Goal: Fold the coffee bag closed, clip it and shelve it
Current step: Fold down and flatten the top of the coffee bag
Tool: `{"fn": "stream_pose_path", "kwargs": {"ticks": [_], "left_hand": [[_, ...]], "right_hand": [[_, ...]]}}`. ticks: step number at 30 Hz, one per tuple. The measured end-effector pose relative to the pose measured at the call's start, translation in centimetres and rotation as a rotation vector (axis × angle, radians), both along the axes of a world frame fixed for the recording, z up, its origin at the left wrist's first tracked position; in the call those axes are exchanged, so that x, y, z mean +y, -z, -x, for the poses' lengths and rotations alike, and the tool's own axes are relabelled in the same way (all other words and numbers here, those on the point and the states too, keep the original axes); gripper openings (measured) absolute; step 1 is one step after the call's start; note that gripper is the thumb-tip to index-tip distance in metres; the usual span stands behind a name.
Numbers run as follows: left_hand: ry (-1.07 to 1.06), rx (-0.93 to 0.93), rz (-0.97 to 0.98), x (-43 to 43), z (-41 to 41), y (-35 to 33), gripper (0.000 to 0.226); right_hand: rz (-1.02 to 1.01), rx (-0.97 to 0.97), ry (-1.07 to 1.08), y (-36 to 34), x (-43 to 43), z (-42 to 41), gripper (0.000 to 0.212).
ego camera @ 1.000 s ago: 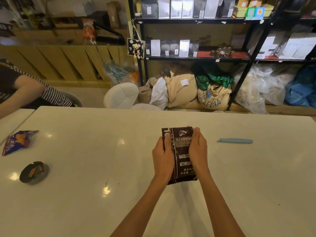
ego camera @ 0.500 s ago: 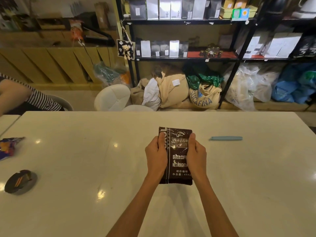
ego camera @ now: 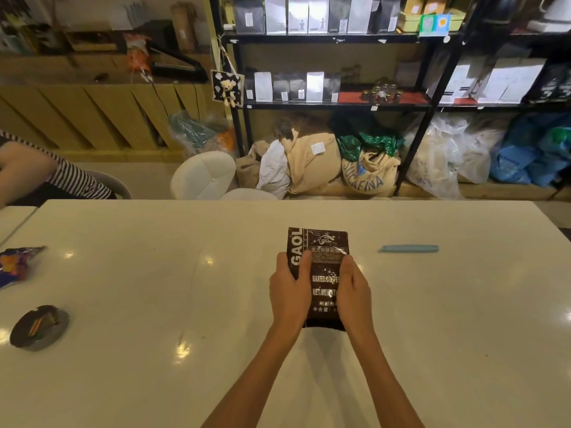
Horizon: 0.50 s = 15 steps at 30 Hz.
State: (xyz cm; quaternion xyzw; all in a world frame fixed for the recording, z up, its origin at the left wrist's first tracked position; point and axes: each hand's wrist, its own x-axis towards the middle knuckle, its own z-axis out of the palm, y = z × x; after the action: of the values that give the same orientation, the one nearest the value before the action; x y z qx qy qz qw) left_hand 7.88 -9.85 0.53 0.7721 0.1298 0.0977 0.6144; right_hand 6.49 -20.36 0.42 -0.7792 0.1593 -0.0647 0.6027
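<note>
Left hand [ego camera: 289, 291] curled closed around the left edge of the coffee bag [ego camera: 321, 264], thumb laid over the front near the white lettering. Right hand [ego camera: 355, 290] clamped the same way on the right edge, thumb across the printed label. Both gripped the bag and nothing else. Bag sat just right of frame centre, dark brown with white print, held between the two hands with its bottom edge at or just over the white worktop [ego camera: 154, 304]; contact not clear. Top of bag stood unfolded above the thumbs, slightly crinkled. Light blue clip [ego camera: 408, 248] lay flat on the worktop right of the bag, apart from both hands. Black shelf unit [ego camera: 336, 38] filled the upper right of frame, stocked with bags and boxes. Round dark ashtray [ego camera: 38, 327] at lower left, crumpled blue snack wrapper [ego camera: 17, 264] at the left edge. Another person's arm in a striped sleeve [ego camera: 77, 180] at mid left.
</note>
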Motion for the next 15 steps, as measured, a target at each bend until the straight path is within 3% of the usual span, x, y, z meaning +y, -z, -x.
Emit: {"fn": "stream_pose_path", "kwargs": {"ticks": [5,10,15], "left_hand": [[-0.034,-0.018,-0.044,0.0,0.0,0.7,0.029],[0.011,-0.026,-0.04,0.8,0.4,1.7,0.033],[0.114,0.0,0.159,1.7,1.5,2.5,0.026]], "right_hand": [[0.236,-0.04,0.098,0.7,0.3,0.5,0.051],[-0.075,0.118,0.003,0.9,-1.2,-0.4,0.064],[0.234,-0.223,-0.217,-0.7,-1.2,-2.5,0.035]]}}
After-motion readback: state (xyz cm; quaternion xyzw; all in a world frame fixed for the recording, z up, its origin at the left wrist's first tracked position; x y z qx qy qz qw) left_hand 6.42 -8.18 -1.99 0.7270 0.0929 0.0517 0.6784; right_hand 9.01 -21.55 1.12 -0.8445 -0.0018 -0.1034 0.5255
